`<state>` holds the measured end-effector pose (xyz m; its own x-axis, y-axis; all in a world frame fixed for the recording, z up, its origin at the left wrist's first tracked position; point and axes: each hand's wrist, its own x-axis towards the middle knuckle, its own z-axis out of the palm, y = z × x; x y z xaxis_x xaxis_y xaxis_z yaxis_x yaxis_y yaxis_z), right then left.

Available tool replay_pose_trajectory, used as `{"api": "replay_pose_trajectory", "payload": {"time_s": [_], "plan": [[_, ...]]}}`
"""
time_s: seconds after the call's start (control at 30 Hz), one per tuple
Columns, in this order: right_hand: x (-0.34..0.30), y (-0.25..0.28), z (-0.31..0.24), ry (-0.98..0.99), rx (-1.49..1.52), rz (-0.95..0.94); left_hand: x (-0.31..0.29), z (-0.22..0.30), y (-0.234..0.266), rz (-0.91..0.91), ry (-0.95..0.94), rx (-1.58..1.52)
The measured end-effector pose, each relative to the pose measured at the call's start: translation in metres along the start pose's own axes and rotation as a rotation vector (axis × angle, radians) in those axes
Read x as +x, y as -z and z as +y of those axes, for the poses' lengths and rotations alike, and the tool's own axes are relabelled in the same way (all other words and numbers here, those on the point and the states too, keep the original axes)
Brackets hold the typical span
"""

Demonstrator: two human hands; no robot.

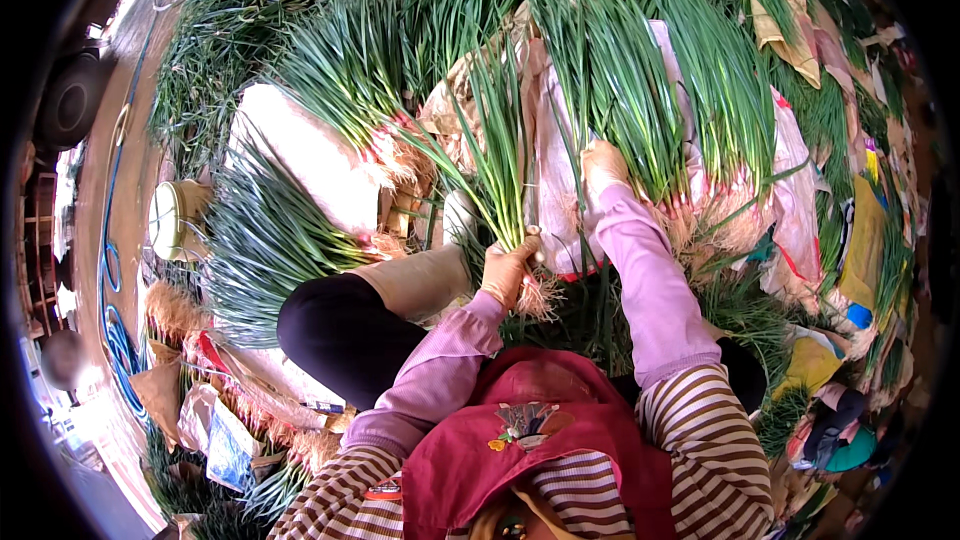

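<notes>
Left hand (pixel 507 273) gripping scallion bunch (pixel 500 175), roots below

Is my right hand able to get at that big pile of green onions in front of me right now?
Probably yes. The right hand already rests at the edge of the big pile of green onions, and nothing lies between them. The left hand holds a separate bunch.

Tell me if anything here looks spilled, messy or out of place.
Nothing looks damaged or spilled. The left hand grips a bunch of green onions near its roots; the right hand reaches into a larger pile. The only untidy part is the scraps and bags lying loose at lower left.
</notes>
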<state>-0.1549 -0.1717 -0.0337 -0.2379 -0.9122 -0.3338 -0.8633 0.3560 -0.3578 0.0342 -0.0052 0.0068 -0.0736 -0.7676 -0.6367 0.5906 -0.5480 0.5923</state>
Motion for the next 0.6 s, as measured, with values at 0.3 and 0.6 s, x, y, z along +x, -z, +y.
{"api": "replay_pose_trajectory", "payload": {"time_s": [0.3,0.6], "plan": [[-0.131,-0.015,-0.005,0.261,0.592,-0.442,0.000,-0.011,-0.001,-0.054,0.111,-0.105],[-0.136,-0.057,0.006,0.086,0.845,-0.268,-0.006,-0.016,-0.004,0.077,-0.037,-0.103]]}}
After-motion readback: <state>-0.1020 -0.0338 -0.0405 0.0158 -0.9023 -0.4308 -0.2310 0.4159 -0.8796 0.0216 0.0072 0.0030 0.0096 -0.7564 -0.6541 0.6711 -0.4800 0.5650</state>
